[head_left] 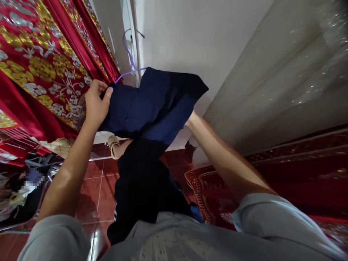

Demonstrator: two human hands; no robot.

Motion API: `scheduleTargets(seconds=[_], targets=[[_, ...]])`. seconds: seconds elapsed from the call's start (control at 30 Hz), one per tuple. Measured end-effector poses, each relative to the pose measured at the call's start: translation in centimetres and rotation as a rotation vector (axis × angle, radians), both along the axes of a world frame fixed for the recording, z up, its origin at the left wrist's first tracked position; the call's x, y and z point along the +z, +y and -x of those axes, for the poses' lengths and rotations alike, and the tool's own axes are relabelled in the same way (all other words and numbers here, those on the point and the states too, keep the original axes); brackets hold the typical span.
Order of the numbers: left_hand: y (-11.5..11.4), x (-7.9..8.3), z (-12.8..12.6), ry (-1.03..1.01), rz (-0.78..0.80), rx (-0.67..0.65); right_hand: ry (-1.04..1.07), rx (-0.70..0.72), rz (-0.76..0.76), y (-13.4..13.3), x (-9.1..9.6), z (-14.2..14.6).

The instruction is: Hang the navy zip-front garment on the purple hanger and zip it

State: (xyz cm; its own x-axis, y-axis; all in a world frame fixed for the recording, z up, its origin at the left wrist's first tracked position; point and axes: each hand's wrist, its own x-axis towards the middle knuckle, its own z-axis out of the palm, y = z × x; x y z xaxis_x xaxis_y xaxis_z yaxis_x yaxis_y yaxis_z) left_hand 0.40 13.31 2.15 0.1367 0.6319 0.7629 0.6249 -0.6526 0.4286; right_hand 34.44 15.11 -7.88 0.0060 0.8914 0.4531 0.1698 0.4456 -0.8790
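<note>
A dark navy garment [141, 108] hangs on a thin purple hanger [131, 65] in front of me. My left hand [97, 99] pinches the garment's upper left corner between thumb and fingers, close to one arm of the hanger. On the other side, my right forearm [208, 134] reaches in under the cloth. The garment covers my right hand, so its fingers cannot be made out. The hanger's hook points up beside a pale door edge or frame. Whether the cloth is a shirt or something else is unclear.
Red drapes [54, 61] with gold and silver embroidery hang at the left. A white wall [195, 32] stands ahead, with translucent sheeting [293, 76] at the right. Below it is a red, ornate-edged piece [203, 192]. Cluttered items in a dark container [24, 203] lie lower left on red tiles [94, 181].
</note>
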Motion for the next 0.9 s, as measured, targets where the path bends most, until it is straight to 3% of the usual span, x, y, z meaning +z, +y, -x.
scheduleTargets(seconds=[0.1, 0.2, 0.37, 0.47, 0.57, 0.67, 0.73, 0.9], targets=[[-0.3, 0.2, 1.1, -0.016, 0.028, 0.001, 0.162, -0.034, 0.016, -0.9, 2.1, -2.0], [-0.8, 1.0, 1.1, 0.008, 0.043, 0.005, 0.202, -0.092, -0.035, -1.7, 5.7, -2.9], [-1.8, 2.5, 0.7, 0.175, 0.073, 0.045, 0.159, -0.003, -0.135, -4.1, 12.0, -1.2], [-1.8, 2.4, 1.3, 0.203, 0.031, 0.086, 0.069, 0.074, -0.063, -6.9, 13.6, -0.1], [-1.6, 1.7, 2.0, 0.117, -0.027, 0.092, -0.044, 0.302, 0.050, -9.2, 12.7, 0.2], [-2.0, 0.9, 1.5, 0.040, 0.015, -0.014, -0.175, 0.545, 0.082, -9.5, 10.0, 0.9], [-2.8, 0.3, 0.1, -0.004, 0.041, -0.158, -0.292, 0.501, -0.001, -8.7, 7.4, 2.2], [-5.4, -1.1, -5.9, -0.152, 0.130, -0.459, -0.588, 0.192, -0.381, -6.9, 1.2, 7.4]])
